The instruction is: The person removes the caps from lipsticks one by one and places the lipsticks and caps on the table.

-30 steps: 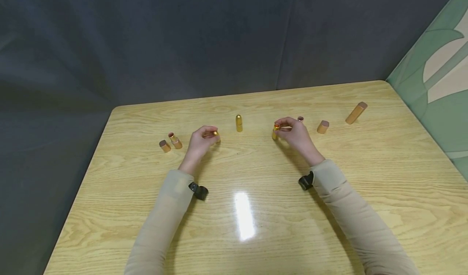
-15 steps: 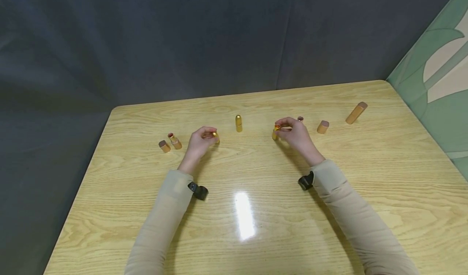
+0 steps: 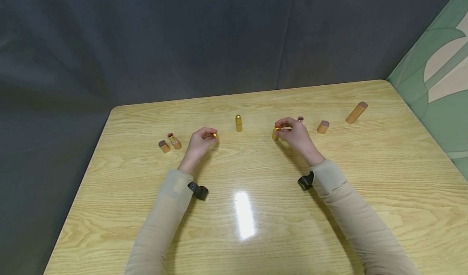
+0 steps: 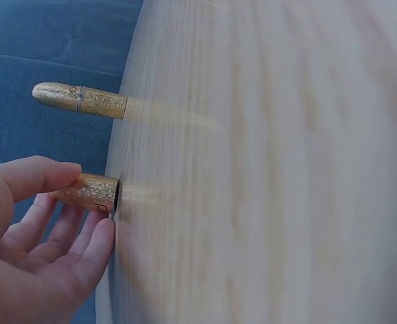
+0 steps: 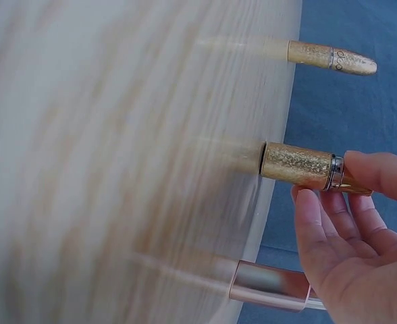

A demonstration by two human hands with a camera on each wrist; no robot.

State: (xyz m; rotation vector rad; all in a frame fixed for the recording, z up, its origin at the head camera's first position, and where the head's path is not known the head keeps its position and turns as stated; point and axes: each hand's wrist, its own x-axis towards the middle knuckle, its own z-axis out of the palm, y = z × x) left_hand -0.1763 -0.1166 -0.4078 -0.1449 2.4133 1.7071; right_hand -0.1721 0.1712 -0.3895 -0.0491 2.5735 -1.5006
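My left hand (image 3: 200,141) pinches a gold, rounded lipstick cap (image 4: 87,192) between thumb and fingers. In the left wrist view its hollow rim is at the tabletop, open end down. To the right, my right hand (image 3: 297,136) grips the upper part of an uncapped gold lipstick (image 5: 296,165), which stands upright with a silver ring and a slim gold inner tube. Its reddish tip shows in the head view. Between the hands, apart from both, a capped bullet-shaped gold lipstick (image 3: 239,123) stands upright.
Left of my left hand are an uncapped rose-gold lipstick (image 3: 175,141) and a short cap (image 3: 164,146). Behind my right hand stands another uncapped rose-gold lipstick (image 5: 269,286), partly hidden. Farther right are a short cap (image 3: 323,127) and a tall capped lipstick (image 3: 356,113). The wooden table (image 3: 278,234) meets a dark curtain.
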